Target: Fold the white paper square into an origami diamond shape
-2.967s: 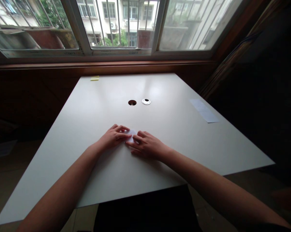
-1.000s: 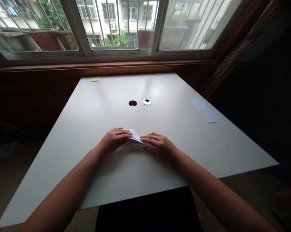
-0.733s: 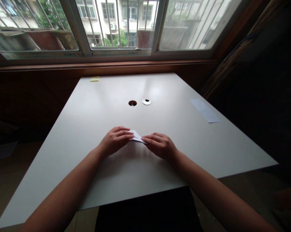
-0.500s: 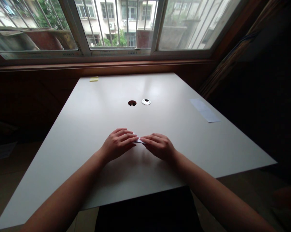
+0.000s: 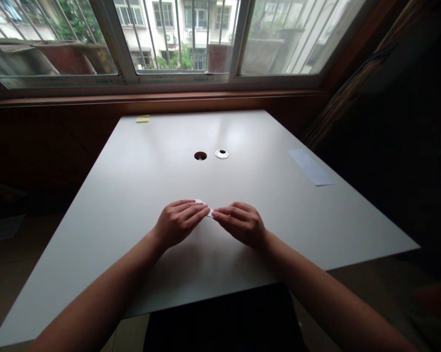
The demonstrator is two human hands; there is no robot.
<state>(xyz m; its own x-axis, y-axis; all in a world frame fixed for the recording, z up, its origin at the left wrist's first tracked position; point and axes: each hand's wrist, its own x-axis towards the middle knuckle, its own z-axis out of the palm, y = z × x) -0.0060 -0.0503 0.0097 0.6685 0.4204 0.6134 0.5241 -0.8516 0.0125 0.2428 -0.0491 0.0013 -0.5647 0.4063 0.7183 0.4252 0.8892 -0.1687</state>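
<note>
A small folded piece of white paper (image 5: 199, 201) is held between my two hands above the near middle of the white table (image 5: 132, 195). My left hand (image 5: 181, 217) is closed on its left part, fingers lying over it, with a pale corner showing past the fingertips. At its right end, my right hand (image 5: 240, 220) pinches the paper with the fingertips. The two sets of fingertips almost meet. Most of the paper is hidden under my fingers, so its full shape cannot be made out.
Beyond my hands the tabletop has a round hole (image 5: 200, 156) and a metal ring cover (image 5: 221, 154) beside it. A paper sheet (image 5: 311, 167) lies near the right edge, a yellow sticky note (image 5: 142, 119) at the far left corner. A barred window (image 5: 179, 36) stands behind.
The paper has turned slightly, so more of its white corner shows above my left fingers. My left fingers have shifted slightly lower; my right hand is nearly still.
</note>
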